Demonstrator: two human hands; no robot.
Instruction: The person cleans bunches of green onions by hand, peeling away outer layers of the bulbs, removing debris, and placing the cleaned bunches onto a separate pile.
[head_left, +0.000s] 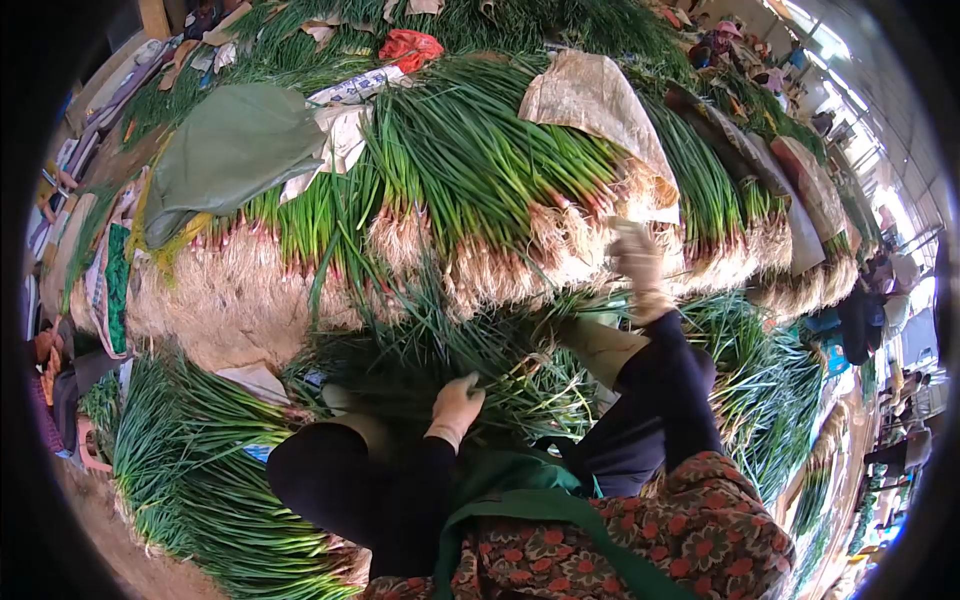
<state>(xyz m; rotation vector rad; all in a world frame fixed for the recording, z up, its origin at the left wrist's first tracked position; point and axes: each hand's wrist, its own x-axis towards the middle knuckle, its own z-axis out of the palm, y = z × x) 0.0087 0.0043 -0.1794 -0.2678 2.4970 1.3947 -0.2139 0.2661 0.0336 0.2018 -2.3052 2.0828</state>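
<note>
My left hand [457,407], in a pale glove, is low in front of my lap with its fingers curled closed. Dark green leaves surround it, and I cannot make out what is in its grip. Farther forward and to the right, my right hand [638,258] is smeared by motion beside the pale roots of a stacked row of spring onions [500,170]. Its fingers cannot be read. Loose green leaves [400,345] lie heaped between my knees and the row.
A grey-green sheet [235,150] and a tan sack [600,105] drape over the row. More spring onions [215,480] lie at my left, others [750,390] at my right. A red plastic bag [410,48] sits at the back. People are at both edges.
</note>
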